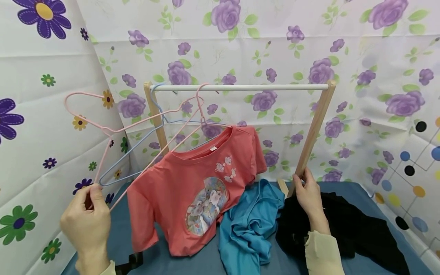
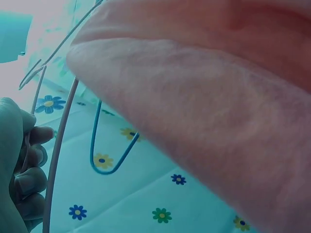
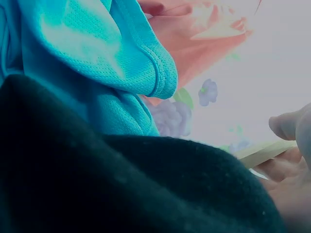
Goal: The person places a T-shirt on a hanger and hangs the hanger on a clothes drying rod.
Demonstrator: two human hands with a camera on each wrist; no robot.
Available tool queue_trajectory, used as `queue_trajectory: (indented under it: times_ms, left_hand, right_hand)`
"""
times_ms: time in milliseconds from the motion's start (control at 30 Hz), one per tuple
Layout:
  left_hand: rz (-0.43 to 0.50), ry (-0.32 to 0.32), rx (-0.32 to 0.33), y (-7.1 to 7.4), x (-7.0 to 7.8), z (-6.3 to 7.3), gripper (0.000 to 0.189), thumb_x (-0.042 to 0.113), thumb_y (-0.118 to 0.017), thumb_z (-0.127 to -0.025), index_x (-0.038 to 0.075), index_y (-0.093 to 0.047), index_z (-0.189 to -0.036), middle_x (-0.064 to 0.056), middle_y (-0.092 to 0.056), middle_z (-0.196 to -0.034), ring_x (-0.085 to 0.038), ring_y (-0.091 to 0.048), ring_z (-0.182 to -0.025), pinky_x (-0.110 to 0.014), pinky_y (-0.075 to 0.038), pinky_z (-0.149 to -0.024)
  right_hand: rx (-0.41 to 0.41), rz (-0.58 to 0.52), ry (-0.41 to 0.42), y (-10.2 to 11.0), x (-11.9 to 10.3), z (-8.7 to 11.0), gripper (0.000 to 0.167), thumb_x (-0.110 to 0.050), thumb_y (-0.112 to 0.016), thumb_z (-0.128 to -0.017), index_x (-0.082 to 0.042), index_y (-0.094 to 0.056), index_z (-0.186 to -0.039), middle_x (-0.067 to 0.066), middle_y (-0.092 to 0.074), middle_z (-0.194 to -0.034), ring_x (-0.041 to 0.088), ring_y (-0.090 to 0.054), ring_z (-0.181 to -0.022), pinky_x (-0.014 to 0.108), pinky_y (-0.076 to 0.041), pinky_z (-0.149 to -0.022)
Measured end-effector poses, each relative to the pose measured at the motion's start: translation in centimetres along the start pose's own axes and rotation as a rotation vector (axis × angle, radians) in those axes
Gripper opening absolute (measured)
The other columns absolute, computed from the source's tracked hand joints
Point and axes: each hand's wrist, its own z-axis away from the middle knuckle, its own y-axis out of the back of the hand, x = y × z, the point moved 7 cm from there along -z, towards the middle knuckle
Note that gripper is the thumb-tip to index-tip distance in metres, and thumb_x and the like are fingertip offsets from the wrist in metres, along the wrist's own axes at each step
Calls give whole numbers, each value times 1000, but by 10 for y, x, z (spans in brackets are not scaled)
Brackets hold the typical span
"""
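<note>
My left hand (image 1: 87,214) holds a pink hanger (image 1: 141,121) by one end, its fingers curled round the wire; its hook points left. In the left wrist view the fingers (image 2: 31,182) grip that wire. A coral T-shirt (image 1: 206,164) with a printed rabbit picture hangs from the rack on a hanger; which one carries it is partly hidden. A second pink hook (image 1: 199,93) and a blue hanger (image 1: 156,100) hang on the rail. My right hand (image 1: 311,196) grips the rack's right wooden post (image 1: 315,130) low down, thumb on the near side.
The rack's white rail (image 1: 258,87) spans two wooden posts. A crumpled blue garment (image 1: 251,229) and a black garment (image 1: 357,225) lie on the blue-grey cloth (image 1: 192,265). Flower-patterned sheets (image 1: 240,49) enclose the back and left; a dotted sheet (image 1: 412,187) stands right.
</note>
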Motion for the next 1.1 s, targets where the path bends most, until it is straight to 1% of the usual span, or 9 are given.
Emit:
queue_trajectory:
  times_ms: [100, 267, 433, 467, 533, 633, 700, 867, 1100]
  left_hand:
    - [2, -9, 7, 4, -2, -1, 28, 16, -58, -97, -8, -71, -91, -22, -66, -74, 26, -35, -71, -6, -30, -65]
    - [-10, -2, 20, 12, -7, -2, 30, 18, -59, -96, -9, -71, -91, -23, -66, -74, 27, -34, -71, -5, -28, -65]
    - [-10, 49, 66, 18, -12, -2, 29, 16, -60, -95, -9, -72, -91, -24, -67, -75, 26, -34, -69, -6, -27, -64]
    - [-4, 65, 79, 19, -14, -1, 28, 16, -60, -94, -9, -73, -91, -18, -67, -74, 26, -35, -68, -6, -27, -64]
    - [6, 86, 99, 21, -16, -1, 28, 16, -61, -94, -9, -73, -90, 3, -66, -71, 25, -36, -67, -7, -27, -64]
    - [10, 99, 115, 25, -19, -2, 30, 19, -61, -94, -9, -73, -89, 32, -51, -75, 23, -36, -66, -8, -28, -63]
    - [19, 97, 123, 28, -21, -2, 32, 20, -62, -93, -10, -72, -88, 42, -42, -76, 22, -36, -65, -8, -28, -63]
    - [29, 95, 139, 33, -25, -2, 31, 21, -63, -92, -8, -73, -88, 41, -44, -75, 20, -38, -61, -7, -31, -62]
    - [27, 97, 164, 36, -28, -2, 32, 23, -63, -93, -7, -74, -87, 41, -45, -75, 20, -39, -61, -6, -32, -63]
  right_hand:
    - [-22, 2, 11, 1, -1, 0, 58, -34, -43, -105, -11, -24, -155, 25, -40, -147, 43, -43, -130, 60, -42, -94]
    - [-37, 15, 10, 2, -1, 1, 54, -33, -43, -105, -11, -30, -153, 23, -40, -147, 45, -44, -129, 61, -44, -91]
    - [-59, 54, -8, 5, -5, 3, 55, -34, -43, -105, -10, -29, -153, 23, -39, -148, 44, -47, -127, 60, -46, -90]
    - [-63, 63, -15, 6, -6, 4, 57, -34, -43, -105, -10, -27, -154, 23, -38, -149, 44, -47, -127, 59, -46, -90]
    - [-64, 74, -25, 8, -8, 5, 59, -35, -43, -105, -9, -25, -155, 24, -37, -149, 43, -46, -127, 59, -45, -90]
    - [-71, 86, -34, 10, -10, 6, 61, -36, -42, -105, -8, -22, -155, 24, -36, -149, 43, -46, -127, 59, -46, -90]
    - [-80, 96, -35, 11, -11, 6, 62, -37, -42, -105, -7, -21, -155, 24, -36, -148, 43, -45, -127, 58, -46, -90]
    - [-122, 126, -40, 12, -15, 8, 65, -39, -40, -105, -6, -16, -156, 25, -34, -150, 43, -43, -129, 58, -45, -92]
    - [-133, 158, -45, 15, -20, 8, 61, -34, -40, -106, -5, -19, -155, 25, -37, -147, 43, -45, -127, 57, -45, -91]
